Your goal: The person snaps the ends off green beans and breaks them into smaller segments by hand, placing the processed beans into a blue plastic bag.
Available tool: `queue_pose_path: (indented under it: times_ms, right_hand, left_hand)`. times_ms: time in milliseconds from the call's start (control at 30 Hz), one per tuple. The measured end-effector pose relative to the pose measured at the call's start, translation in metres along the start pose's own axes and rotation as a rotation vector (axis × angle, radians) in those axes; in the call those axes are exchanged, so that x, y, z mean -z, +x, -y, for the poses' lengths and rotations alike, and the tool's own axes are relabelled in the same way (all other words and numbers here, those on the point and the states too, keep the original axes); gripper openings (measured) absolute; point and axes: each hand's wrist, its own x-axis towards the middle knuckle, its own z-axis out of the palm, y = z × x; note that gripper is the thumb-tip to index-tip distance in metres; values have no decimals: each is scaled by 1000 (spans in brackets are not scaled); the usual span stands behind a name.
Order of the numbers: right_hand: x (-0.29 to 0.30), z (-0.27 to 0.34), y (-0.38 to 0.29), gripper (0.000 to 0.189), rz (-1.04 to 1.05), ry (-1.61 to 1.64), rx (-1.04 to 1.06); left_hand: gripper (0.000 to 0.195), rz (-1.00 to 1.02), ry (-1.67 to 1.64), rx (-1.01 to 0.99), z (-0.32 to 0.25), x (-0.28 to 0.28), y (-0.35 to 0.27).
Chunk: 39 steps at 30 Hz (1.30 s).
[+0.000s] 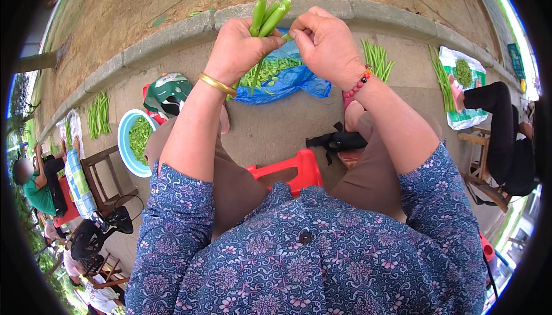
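My left hand [243, 49], with a gold bangle at its wrist, grips several thick green stalks [271, 15] whose ends stick up above the fist. The fingers of my right hand [325, 41] pinch the end of a green stalk piece [286, 37] beside my left fingertips; a beaded bracelet circles that wrist. Below and between both hands, cut green pieces [276, 69] lie on a blue plastic bag [297, 83] on the ground. A bunch of long green stalks [377, 60] rests on the pavement just beyond my right wrist.
A blue-rimmed basin [123, 142] of green pieces stands left, near a green-and-white bag [172, 92]. A red plastic stool [308, 168] and a black strap or bag [336, 140] lie between my legs. A stone kerb [172, 39] runs ahead. Other people sit at both sides, with more stalks [99, 114].
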Motion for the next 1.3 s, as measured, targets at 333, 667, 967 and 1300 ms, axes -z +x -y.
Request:
queue_pose_path:
  times_ms: [333,667,967,1300]
  right_hand:
    - [32,-44,39,14,-121,577,-644]
    - [2,0,19,26,326,692,-474]
    - [8,-11,13,18,318,399,-272]
    - [19,-1,9,18,348,-78,-104]
  left_hand:
    - [10,-99,-222,28,-8,-4,-6]
    - [14,-92,-540,132,-4,13,-6]
    - [13,-164,-326,-53,-1,7,0]
    - [18,-81,610,-498,1,-7,-6]
